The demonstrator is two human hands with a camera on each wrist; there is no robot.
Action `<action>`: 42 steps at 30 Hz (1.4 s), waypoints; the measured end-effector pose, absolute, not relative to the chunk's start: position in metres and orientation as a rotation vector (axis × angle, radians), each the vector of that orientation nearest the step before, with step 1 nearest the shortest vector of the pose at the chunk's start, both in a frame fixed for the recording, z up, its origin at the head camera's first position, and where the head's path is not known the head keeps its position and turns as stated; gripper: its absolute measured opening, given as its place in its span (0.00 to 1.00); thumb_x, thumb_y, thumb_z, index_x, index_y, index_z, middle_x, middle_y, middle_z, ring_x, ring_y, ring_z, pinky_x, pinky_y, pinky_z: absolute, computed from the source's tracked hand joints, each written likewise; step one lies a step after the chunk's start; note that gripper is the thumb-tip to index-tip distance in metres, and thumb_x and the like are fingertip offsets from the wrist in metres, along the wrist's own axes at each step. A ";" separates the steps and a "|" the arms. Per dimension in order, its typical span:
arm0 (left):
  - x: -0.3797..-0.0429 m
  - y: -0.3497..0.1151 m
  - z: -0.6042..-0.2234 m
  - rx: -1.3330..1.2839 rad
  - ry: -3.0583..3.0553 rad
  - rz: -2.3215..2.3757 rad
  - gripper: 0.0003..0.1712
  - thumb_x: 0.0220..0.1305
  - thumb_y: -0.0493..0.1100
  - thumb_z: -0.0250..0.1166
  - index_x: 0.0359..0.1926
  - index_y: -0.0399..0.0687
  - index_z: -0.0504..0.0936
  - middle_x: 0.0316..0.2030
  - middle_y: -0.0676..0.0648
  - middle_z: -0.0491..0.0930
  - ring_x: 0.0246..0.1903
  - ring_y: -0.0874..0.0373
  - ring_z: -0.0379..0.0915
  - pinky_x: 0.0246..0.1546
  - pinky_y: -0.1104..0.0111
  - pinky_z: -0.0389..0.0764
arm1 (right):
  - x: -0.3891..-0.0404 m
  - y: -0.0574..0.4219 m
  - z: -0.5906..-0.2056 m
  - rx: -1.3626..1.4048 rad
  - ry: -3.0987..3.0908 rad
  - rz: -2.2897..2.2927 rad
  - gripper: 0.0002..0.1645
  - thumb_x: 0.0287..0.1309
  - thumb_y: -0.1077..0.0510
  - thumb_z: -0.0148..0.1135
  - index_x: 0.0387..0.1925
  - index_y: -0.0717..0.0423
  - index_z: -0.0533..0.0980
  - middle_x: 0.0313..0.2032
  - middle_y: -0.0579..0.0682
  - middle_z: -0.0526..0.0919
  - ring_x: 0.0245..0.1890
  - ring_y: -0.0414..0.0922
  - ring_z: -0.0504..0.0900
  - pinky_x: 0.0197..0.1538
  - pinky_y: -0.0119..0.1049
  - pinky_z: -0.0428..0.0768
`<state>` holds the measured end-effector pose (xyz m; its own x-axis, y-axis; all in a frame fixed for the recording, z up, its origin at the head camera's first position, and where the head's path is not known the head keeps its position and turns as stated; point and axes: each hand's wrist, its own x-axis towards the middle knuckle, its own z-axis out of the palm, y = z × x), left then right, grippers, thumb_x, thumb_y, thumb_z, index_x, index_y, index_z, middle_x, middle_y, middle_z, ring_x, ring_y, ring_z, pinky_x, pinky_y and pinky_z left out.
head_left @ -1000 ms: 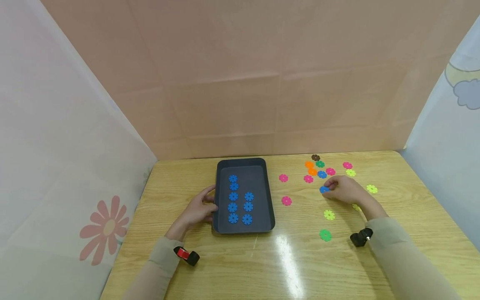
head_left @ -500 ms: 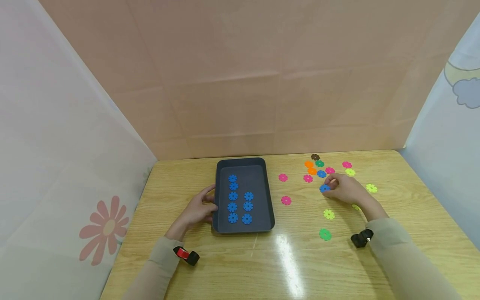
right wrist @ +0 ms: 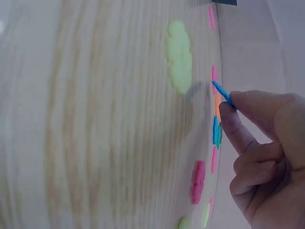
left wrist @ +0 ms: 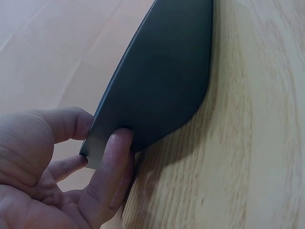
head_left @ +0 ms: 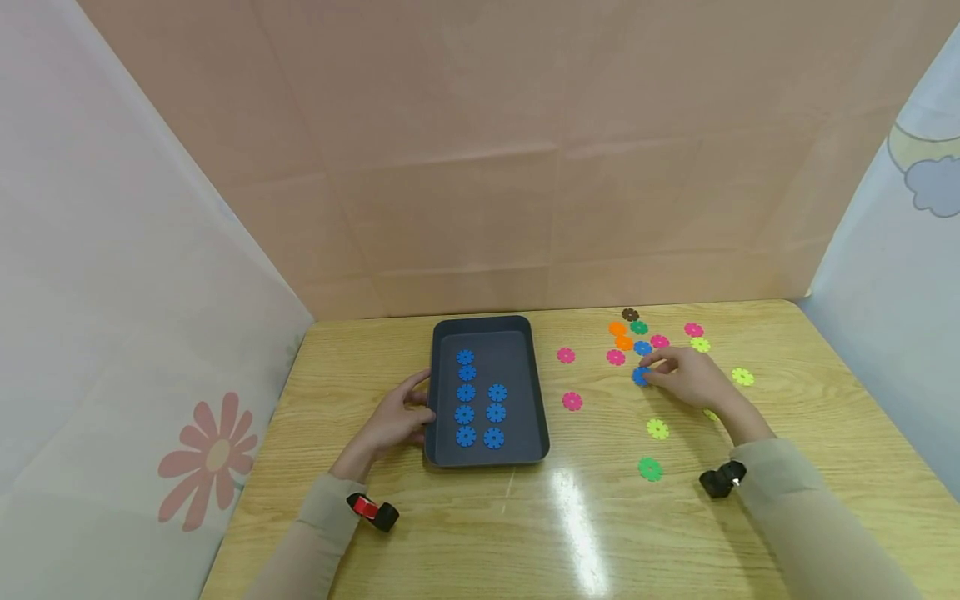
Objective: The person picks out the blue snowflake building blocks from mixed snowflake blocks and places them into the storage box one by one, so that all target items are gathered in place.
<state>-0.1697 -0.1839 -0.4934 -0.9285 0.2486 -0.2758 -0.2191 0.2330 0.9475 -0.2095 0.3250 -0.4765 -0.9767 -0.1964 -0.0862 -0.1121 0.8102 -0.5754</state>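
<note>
My left hand holds the left side of a dark grey baking tray, thumb at the rim and fingers against the outer wall. Several blue notched discs lie inside it in two columns. To the right, my right hand pinches another blue notched disc between thumb and index finger. The right wrist view shows this disc tilted and raised off the table. A second blue disc lies just behind it on the table.
Pink discs, orange discs, a dark green one and a brown one lie on the wooden table. Yellow discs and a green disc lie nearer the front. A covered wall stands behind.
My right hand has shifted the pinched blue disc slightly left, with its tilt changed. The left hand and the tray have stayed in place.
</note>
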 end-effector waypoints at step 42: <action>-0.165 -0.184 -0.491 0.051 2.127 1.749 0.46 0.65 0.29 0.62 0.82 0.47 0.56 0.58 0.28 0.70 0.36 0.46 0.84 0.30 0.56 0.88 | -0.229 0.168 -0.470 -0.618 2.637 -1.303 0.10 0.67 0.53 0.70 0.48 0.48 0.87 0.40 0.43 0.86 0.41 0.46 0.79 0.46 0.42 0.78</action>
<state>-0.1651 -0.1838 -0.4908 -0.9253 0.2672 -0.2690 -0.2122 0.2228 0.9515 -0.2292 0.1683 -0.4702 -0.9068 -0.4175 0.0586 -0.3001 0.5416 -0.7852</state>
